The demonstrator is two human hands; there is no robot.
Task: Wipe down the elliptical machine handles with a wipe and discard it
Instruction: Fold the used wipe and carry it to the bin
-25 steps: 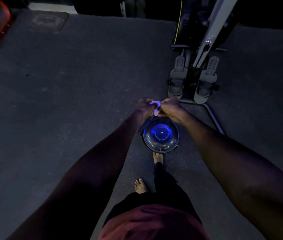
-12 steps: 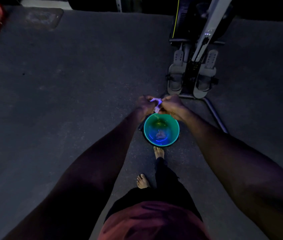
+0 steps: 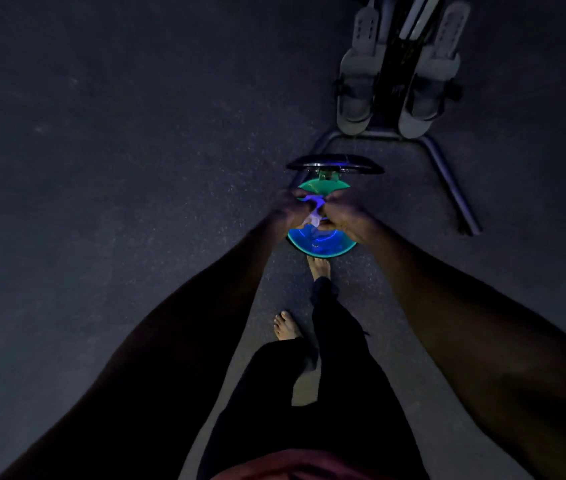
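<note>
The person is standing on a dark floor (image 3: 108, 209) and is looking down at both arms, which are reaching forward. The left hand (image 3: 286, 209) and the right hand (image 3: 342, 211) are meeting close together over a small round bin (image 3: 323, 245). Both hands are pinching the same crumpled white wipe (image 3: 314, 216) between their fingers, so the hands are closed on it from the two sides. The lower end of the wipe is hanging down between the hands, just above the opening of the bin.

The bin is glowing blue and green inside, and its rim is showing below and beyond the hands. Its lid (image 3: 335, 165) is standing open at the far side, seen almost edge-on as a dark thin oval. Whether anything is lying inside the bin, it is hard to tell in the dim light.

One bare foot (image 3: 319, 266) is placed at the near edge of the bin, almost touching it. The other bare foot (image 3: 285, 326) is standing nearer to the person and a little to the left. The legs are wearing dark trousers.

Far and to the right, the exercise machine (image 3: 401, 64) is standing with two pale pedals side by side. Its metal base tube (image 3: 448, 181) is spreading on the floor, well to the right of the bin.
</note>
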